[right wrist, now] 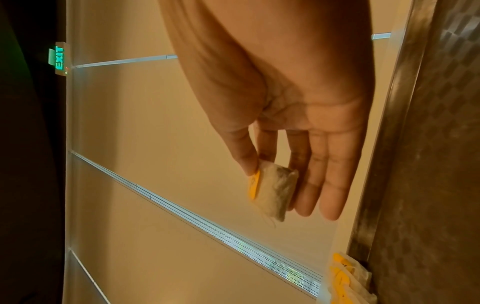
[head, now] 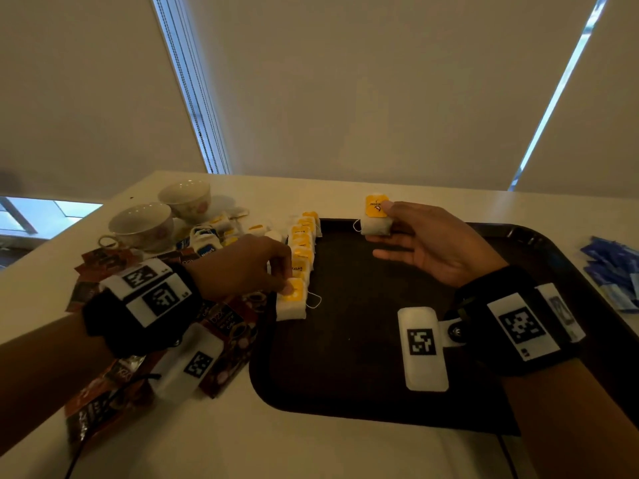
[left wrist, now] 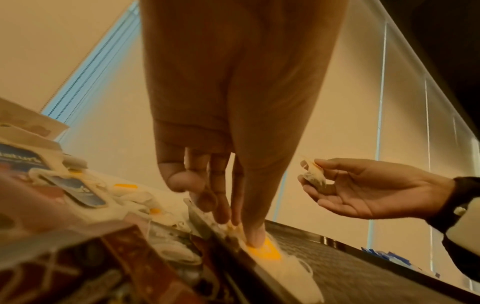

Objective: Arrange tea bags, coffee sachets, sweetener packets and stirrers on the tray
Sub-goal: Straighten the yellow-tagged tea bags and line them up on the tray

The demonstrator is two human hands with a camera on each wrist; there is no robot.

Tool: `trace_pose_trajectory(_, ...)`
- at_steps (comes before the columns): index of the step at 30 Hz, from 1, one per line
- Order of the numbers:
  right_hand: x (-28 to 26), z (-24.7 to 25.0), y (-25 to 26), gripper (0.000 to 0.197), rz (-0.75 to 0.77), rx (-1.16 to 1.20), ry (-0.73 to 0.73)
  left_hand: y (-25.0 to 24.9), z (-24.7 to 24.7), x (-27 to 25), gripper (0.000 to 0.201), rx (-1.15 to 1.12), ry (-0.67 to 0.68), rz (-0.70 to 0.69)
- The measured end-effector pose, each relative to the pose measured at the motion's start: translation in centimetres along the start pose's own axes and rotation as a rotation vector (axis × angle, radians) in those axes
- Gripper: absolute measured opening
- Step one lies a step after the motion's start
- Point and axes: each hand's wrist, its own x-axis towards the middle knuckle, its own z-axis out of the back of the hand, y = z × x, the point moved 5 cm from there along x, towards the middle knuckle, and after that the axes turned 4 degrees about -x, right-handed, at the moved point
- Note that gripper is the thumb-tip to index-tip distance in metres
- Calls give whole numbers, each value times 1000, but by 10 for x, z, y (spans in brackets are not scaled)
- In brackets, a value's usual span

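A dark tray point(head: 345, 357) lies on the pale counter. Several tea bags with yellow tags point(head: 302, 243) lie in a row along its left edge, also low in the right wrist view point(right wrist: 345, 275). My left hand point(head: 285, 288) pinches the nearest tea bag of the row point(head: 292, 305), thumb on its yellow tag point(left wrist: 267, 253), fingertips at its far edge. My right hand point(head: 380, 223) is raised over the tray's far side. It pinches another yellow-tagged tea bag point(head: 375, 226) point(right wrist: 275, 193) between thumb and forefinger, the other fingers straight. No stirrers show.
Brown coffee sachets point(head: 228, 326) are heaped left of the tray under my left wrist. Behind them are loose tea bags point(head: 207, 243) and two cups point(head: 141, 224) on saucers. Blue packets point(head: 612, 267) lie right of the tray. Window blinds rise behind the counter.
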Motion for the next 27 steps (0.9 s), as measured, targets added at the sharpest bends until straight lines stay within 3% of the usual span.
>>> trace_pose_trajectory(4, 1, -2, -1, 33, -8, -14, 4, -9, 5, -5, 20, -23, -67, -100)
trace_pose_trajectory(9, 0, -3, -1, 21, -5, -29, 3, -19, -12, -11, 12, 95, 127, -162)
trace_pose_trajectory(13, -3, -6, -1, 15, -15, -42, 12, -19, -16, -12, 6, 170, 173, -189)
trace_pose_trajectory(15, -5, -9, -1, 11, -16, -64, 29, -24, -3, -10, 8, 104, 89, -211)
trace_pose_trajectory(18, -8, -19, -2, 11, -25, -104, 82, -41, 25, -8, 20, -157, -188, -288)
trace_pose_trajectory(20, -10, -28, -4, 12, -33, -116, 130, -53, 35, -3, 32, -277, -301, -270)
trace_pose_trajectory(22, -12, -37, -7, 17, -46, -120, 180, -63, 36, 1, 35, -369, -322, -222)
trace_pose_trajectory(27, -14, -46, -14, 17, -84, -160, 246, -58, 31, 6, 10, -478, -307, -128)
